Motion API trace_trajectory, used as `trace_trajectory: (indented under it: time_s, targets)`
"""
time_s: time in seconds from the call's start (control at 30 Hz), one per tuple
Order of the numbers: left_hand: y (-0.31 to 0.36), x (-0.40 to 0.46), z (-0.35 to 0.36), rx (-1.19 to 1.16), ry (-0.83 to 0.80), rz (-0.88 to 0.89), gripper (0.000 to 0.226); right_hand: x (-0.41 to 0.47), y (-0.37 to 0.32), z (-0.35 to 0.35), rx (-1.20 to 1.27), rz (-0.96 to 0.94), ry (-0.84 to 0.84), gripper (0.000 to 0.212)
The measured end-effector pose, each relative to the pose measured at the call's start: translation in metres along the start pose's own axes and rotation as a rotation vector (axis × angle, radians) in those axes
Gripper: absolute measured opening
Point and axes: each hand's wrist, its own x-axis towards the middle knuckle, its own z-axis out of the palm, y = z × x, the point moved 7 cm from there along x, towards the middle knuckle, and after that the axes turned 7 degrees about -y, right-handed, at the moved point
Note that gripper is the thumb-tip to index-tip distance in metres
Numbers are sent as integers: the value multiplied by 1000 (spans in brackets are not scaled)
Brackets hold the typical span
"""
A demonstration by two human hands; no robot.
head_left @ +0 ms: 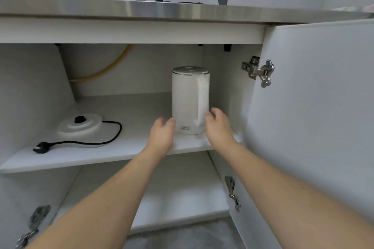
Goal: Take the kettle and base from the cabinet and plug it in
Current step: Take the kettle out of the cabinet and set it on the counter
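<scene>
A white kettle [189,97] stands upright on the cabinet's upper shelf [105,157], towards the right, its handle facing right. My left hand [163,133] reaches in with fingers relaxed, its fingertips at the kettle's lower left side. My right hand [217,125] is at the lower right by the handle, fingers loosely curved and not closed round it. The round white base [80,126] lies at the left of the same shelf. Its black cord [113,137] loops to the black plug [40,147] near the shelf's front edge.
The right cabinet door [315,107] stands open beside my right arm, with metal hinges [261,73]. A yellow hose [107,70] curves along the back wall. A lower shelf [182,198] sits beneath. Above runs a steel countertop edge [141,9] with a gas hob.
</scene>
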Motion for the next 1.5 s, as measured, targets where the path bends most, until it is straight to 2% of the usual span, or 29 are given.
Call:
trace_trajectory:
  time_s: [0.13,0.2,0.23,0.3,0.37,0.47,0.5,0.57,0.6,0.7,0.8,0.87,1.03,1.17,1.33,1.43,1.5]
  targets:
    - [-6,44,14,-249,5,-49,66,40,23,6,311,61,72,35]
    - [-11,63,23,-299,-8,-37,67,58,42,14,385,111,56,41]
    - [-16,68,27,-302,-6,-23,65,64,51,21,351,126,17,46]
    - [-27,80,38,-161,20,58,60,77,69,38,183,135,-42,59]
    - [-27,79,42,33,58,126,59,76,72,41,50,122,-42,59]
    - [-25,80,43,119,77,148,58,81,78,34,72,102,8,59]
    - [-24,80,42,111,74,171,54,84,82,32,115,114,22,61]
    - [-22,76,40,93,60,217,46,85,85,30,206,102,40,48]
    - [-21,75,40,71,53,229,43,85,86,30,215,84,45,50]
    - [-23,75,38,-62,31,215,43,82,80,33,186,62,7,71]
    - [-23,77,35,-267,-68,168,47,73,67,33,251,84,-78,83]
    - [-17,68,33,-294,-138,167,46,61,60,30,298,109,-107,83]
    - [-5,28,24,-256,-235,174,38,5,51,25,429,67,-58,48]
    - [-5,-24,6,-190,-253,171,51,-53,40,15,395,-23,-64,77]
    - [-4,-97,-9,-241,-238,78,93,-109,30,20,354,27,-96,82]
    - [-1,-130,-13,-274,-255,-6,89,-130,13,16,319,86,-86,78]
    - [14,-146,-24,-272,-226,-106,81,-143,-10,10,303,201,-108,79]
